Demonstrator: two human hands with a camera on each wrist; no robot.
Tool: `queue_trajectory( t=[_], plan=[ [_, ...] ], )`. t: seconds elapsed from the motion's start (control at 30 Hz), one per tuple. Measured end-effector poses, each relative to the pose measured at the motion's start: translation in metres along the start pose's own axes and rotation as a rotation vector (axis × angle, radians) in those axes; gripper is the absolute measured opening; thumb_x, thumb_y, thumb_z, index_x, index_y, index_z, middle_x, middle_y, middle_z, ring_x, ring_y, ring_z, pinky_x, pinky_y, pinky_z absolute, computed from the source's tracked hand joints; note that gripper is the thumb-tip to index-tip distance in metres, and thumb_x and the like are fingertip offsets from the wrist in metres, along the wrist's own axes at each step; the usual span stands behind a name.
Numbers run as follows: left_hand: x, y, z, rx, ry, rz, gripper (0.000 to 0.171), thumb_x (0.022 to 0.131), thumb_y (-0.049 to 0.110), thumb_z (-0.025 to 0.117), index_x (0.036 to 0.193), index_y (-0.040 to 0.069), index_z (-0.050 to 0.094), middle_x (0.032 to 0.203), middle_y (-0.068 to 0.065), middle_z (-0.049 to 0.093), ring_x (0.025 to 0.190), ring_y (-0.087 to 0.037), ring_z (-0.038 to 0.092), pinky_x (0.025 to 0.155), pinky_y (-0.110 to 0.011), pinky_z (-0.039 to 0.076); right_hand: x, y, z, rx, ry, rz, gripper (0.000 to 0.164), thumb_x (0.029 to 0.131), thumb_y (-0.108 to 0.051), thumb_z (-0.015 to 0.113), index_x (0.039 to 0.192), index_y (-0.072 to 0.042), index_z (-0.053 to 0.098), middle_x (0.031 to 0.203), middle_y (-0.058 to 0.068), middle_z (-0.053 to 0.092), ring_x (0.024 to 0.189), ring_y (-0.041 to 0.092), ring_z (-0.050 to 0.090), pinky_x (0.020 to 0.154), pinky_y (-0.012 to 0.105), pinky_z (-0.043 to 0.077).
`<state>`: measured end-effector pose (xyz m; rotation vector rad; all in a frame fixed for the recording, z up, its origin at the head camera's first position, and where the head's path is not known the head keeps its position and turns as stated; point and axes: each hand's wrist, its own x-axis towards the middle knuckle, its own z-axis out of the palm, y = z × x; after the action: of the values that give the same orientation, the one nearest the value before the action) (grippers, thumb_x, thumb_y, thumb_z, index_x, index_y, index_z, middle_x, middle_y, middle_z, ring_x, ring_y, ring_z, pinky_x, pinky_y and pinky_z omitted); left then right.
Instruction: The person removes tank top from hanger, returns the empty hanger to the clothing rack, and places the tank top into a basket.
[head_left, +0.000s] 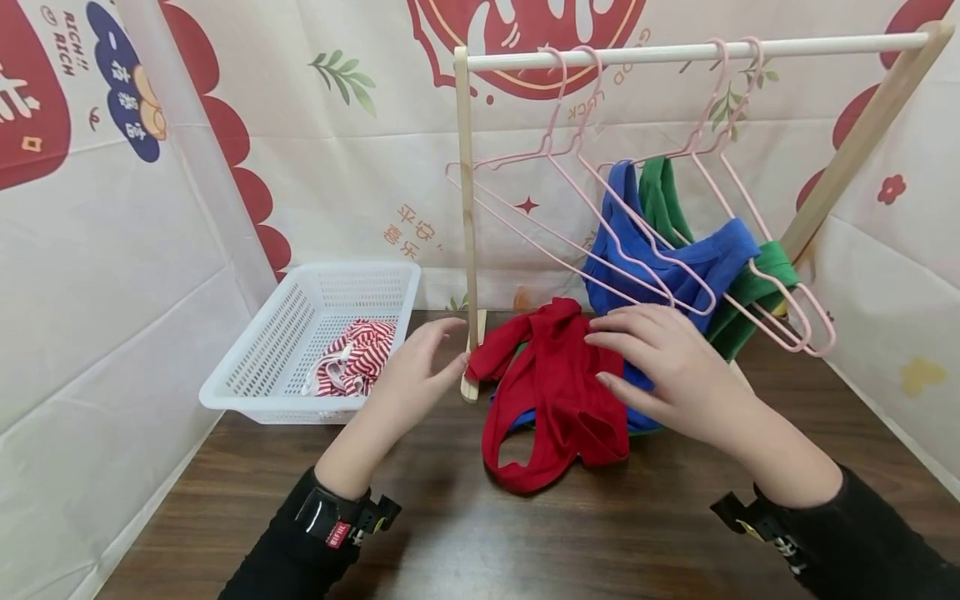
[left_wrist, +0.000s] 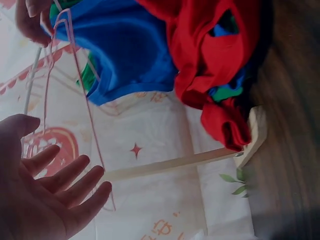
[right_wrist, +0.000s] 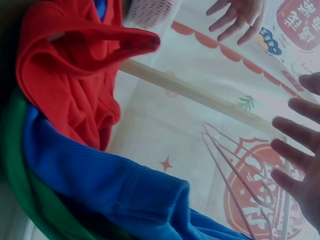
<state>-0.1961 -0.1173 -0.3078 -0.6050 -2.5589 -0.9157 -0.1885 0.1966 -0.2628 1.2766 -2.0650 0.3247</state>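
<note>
- We saw the left hand (head_left: 408, 379) between the basket (head_left: 270, 329) and the red top (head_left: 558, 392), its thumb well apart from loosely spread fingers; it had hold of nothing;
- we saw the right hand (head_left: 671, 371) near the red top and the hanging clothes, its fingers gently bent and a little parted; it held nothing either;
- we found the red top rumpled on the counter (head_left: 450, 517), beside the left foot of the rack (head_left: 660, 54), with some blue and green cloth showing from under it;
- above the counter we had a blue top (head_left: 637, 242) and a green top (head_left: 663, 200) on pink hangers toward the right of the rack's white bar; left of those, we saw two bare pink hangers (head_left: 550, 133);
- in the white basket we saw a crumpled red-and-white striped cloth (head_left: 356, 358).
</note>
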Motion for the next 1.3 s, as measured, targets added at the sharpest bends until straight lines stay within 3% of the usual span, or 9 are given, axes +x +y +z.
queue_trajectory(
  t=[0.23,0.43,0.67,0.9,1.1,1.17,1.3],
  plan=[
    [0.0,0.0,0.016,0.118,-0.113,0.066,0.046,0.086,0.038,0.055,0.126,0.017,0.044,0.123,0.0,0.049,0.113,-0.008,0.04,0.096,-0.036,0.038,-0.008,0.002,0.009,0.001,-0.168,0.061,0.038,0.08,-0.032,0.062,0.115,-0.019,0.057,0.112,0.0,0.057,0.108,0.016,0.044,0.09,0.046,0.039],
    [-0.006,-0.005,0.032,0.27,-0.215,0.162,0.042,0.085,0.04,0.057,0.12,0.019,0.048,0.115,-0.001,0.052,0.105,-0.012,0.047,0.087,-0.035,0.045,-0.013,0.002,0.014,-0.02,-0.339,0.19,0.039,0.08,-0.037,0.063,0.115,-0.02,0.056,0.111,-0.001,0.057,0.107,0.016,0.044,0.092,0.048,0.038],
    [-0.015,-0.007,0.047,0.359,-0.392,0.265,0.051,0.081,0.051,0.056,0.121,0.02,0.049,0.117,0.0,0.049,0.101,-0.015,0.047,0.081,-0.037,0.048,-0.018,0.001,0.023,-0.033,-0.527,0.286,0.046,0.082,-0.041,0.061,0.12,-0.016,0.053,0.109,0.003,0.057,0.104,0.02,0.048,0.091,0.052,0.039],
    [-0.022,-0.006,0.056,0.394,-0.558,0.311,0.064,0.075,0.064,0.055,0.124,0.023,0.048,0.126,-0.003,0.045,0.108,-0.017,0.045,0.084,-0.036,0.047,-0.022,0.0,0.028,0.028,-0.607,0.346,0.049,0.081,-0.04,0.062,0.123,-0.018,0.05,0.107,0.002,0.059,0.099,0.017,0.051,0.088,0.048,0.044],
    [-0.025,-0.004,0.066,0.409,-0.722,0.383,0.06,0.077,0.057,0.059,0.126,0.024,0.047,0.134,-0.003,0.04,0.116,-0.019,0.04,0.091,-0.036,0.042,-0.022,0.0,0.032,0.063,-0.663,0.375,0.049,0.083,-0.039,0.06,0.125,-0.018,0.048,0.109,0.003,0.059,0.099,0.018,0.052,0.086,0.047,0.046],
    [-0.026,-0.004,0.071,0.429,-0.749,0.413,0.055,0.078,0.053,0.06,0.124,0.025,0.049,0.13,-0.001,0.044,0.114,-0.018,0.041,0.091,-0.034,0.042,-0.022,0.0,0.034,0.072,-0.679,0.385,0.049,0.083,-0.04,0.06,0.125,-0.017,0.047,0.11,0.004,0.059,0.099,0.018,0.052,0.086,0.046,0.046],
    [-0.028,-0.003,0.077,0.476,-0.742,0.474,0.037,0.08,0.047,0.062,0.111,0.028,0.056,0.105,0.008,0.055,0.096,-0.01,0.048,0.08,-0.026,0.045,-0.022,-0.001,0.036,0.085,-0.705,0.397,0.051,0.084,-0.041,0.059,0.126,-0.015,0.046,0.111,0.004,0.059,0.1,0.018,0.052,0.086,0.045,0.046]
  ],
)
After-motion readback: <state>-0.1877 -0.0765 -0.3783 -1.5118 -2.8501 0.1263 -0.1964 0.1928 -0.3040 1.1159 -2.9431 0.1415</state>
